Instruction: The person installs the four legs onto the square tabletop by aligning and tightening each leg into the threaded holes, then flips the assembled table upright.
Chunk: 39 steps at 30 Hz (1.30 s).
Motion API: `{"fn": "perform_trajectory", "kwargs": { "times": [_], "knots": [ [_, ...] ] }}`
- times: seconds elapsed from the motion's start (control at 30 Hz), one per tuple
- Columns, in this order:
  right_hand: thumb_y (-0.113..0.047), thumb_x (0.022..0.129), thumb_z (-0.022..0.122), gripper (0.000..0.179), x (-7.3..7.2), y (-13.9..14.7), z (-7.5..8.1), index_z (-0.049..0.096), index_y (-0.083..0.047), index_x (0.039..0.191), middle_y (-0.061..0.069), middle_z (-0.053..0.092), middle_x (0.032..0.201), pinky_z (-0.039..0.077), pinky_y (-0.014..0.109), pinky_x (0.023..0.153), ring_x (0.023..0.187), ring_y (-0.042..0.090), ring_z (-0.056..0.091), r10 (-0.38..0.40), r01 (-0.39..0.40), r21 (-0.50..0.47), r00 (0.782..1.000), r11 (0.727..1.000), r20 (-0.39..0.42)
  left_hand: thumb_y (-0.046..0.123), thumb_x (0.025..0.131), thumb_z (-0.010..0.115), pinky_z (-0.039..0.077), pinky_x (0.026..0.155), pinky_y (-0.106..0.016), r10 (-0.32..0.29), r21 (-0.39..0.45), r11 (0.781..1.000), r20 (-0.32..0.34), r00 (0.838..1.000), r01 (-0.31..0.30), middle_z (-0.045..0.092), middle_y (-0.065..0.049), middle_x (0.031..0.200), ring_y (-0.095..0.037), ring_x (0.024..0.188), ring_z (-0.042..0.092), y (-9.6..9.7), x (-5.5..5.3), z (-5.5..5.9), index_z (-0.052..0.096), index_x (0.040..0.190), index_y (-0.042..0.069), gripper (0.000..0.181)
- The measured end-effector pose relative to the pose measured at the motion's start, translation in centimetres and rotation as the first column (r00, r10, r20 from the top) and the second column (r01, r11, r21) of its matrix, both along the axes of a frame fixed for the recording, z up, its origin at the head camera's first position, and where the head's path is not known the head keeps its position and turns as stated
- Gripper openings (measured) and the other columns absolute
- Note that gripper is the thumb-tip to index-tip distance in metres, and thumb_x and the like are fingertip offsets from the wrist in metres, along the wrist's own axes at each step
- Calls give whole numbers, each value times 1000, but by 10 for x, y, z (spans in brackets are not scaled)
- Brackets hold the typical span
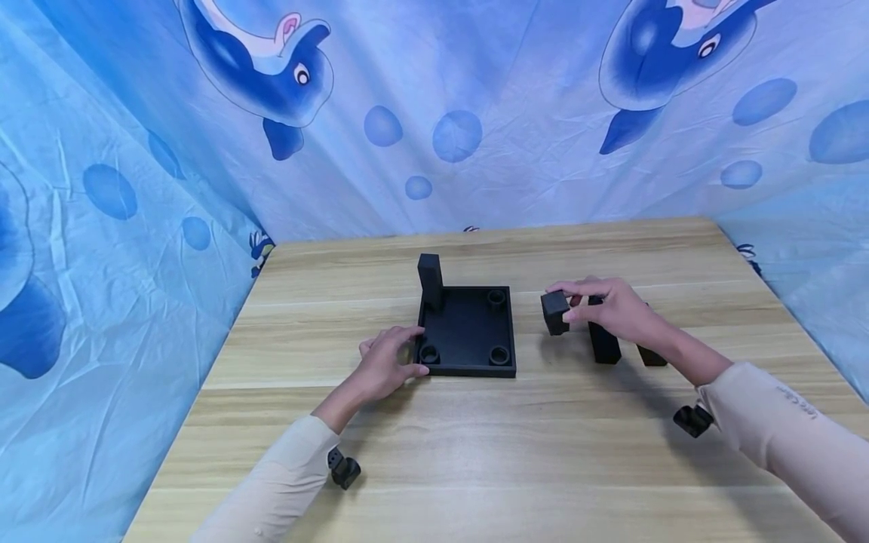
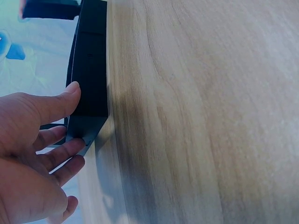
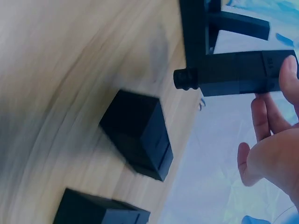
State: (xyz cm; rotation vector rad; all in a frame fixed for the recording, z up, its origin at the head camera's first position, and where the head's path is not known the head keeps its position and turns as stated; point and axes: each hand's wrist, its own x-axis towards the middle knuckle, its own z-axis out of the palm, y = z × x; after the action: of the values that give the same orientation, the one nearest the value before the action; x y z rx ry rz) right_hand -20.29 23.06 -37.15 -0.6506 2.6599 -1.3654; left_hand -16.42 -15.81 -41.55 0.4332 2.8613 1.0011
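A black square tray point(image 1: 468, 332) with a raised rim lies on the table, with round sockets showing at three corners. At its far left corner stands a black rectangular leg point(image 1: 430, 280). My left hand point(image 1: 385, 367) grips the tray's near left corner, thumb on the front wall and fingers at the left side. To the right of the tray, my right hand point(image 1: 621, 311) pinches another black leg point(image 1: 555, 313) between thumb and fingers, held above the table. In the right wrist view this leg point(image 3: 238, 72) shows a round threaded-looking peg at its lower end.
Two more black legs, one nearer point(image 1: 604, 343) and one farther right point(image 1: 653, 357), lie on the wood-grain table point(image 1: 475, 452) under and beside my right forearm. A blue dolphin-printed curtain point(image 1: 421, 113) hangs behind the table and along its sides.
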Motion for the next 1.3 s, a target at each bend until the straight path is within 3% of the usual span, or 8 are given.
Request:
{"fn": "perform_trajectory", "kwargs": {
  "times": [0.17,0.37,0.53,0.77,1.13,1.3],
  "knots": [
    [-32,87,72,49,1,-4,9,60,-20,133,7,65,117,45,27,77,99,17,54,-101,112,-80,986,990,133,20,78,81,19,92,-50,-3,-4,1000,0,1000,3,59,-8,125,-28,119,47,0,0,1,54,135,12,64],
    [-31,88,71,50,1,-7,14,58,-22,135,3,57,134,45,28,88,109,17,53,-125,156,-140,970,978,209,20,78,81,19,92,-49,-2,0,1000,7,1000,2,58,-8,125,-28,119,47,0,0,2,54,136,11,64],
    [-30,88,70,47,1,-8,16,59,-23,134,6,63,121,43,36,90,109,18,53,-144,175,-143,968,974,206,21,78,81,19,92,-49,-3,-6,1000,15,1000,3,58,-7,125,-28,119,47,0,0,0,54,136,11,64],
    [-28,88,71,47,-2,-12,21,60,-20,133,5,57,135,43,24,85,113,18,52,-140,174,-189,974,966,178,21,79,80,19,93,-49,-1,-14,1000,23,1000,1,58,-7,126,-27,121,46,1,0,1,54,136,13,63],
    [-28,86,73,49,-16,-31,24,60,-21,133,7,65,119,45,29,89,110,17,56,-136,182,-270,974,945,182,22,79,80,19,93,-49,-5,-11,1000,25,1000,5,57,-7,127,-27,121,46,0,-1,-1,54,136,12,63],
    [-22,88,71,48,-26,-42,24,59,-16,134,9,62,126,45,29,91,114,19,56,-100,165,-344,975,924,198,22,79,80,18,94,-50,-5,-8,1000,24,1000,5,57,-7,128,-28,121,46,-1,-1,0,53,136,11,64]
  ]
}}
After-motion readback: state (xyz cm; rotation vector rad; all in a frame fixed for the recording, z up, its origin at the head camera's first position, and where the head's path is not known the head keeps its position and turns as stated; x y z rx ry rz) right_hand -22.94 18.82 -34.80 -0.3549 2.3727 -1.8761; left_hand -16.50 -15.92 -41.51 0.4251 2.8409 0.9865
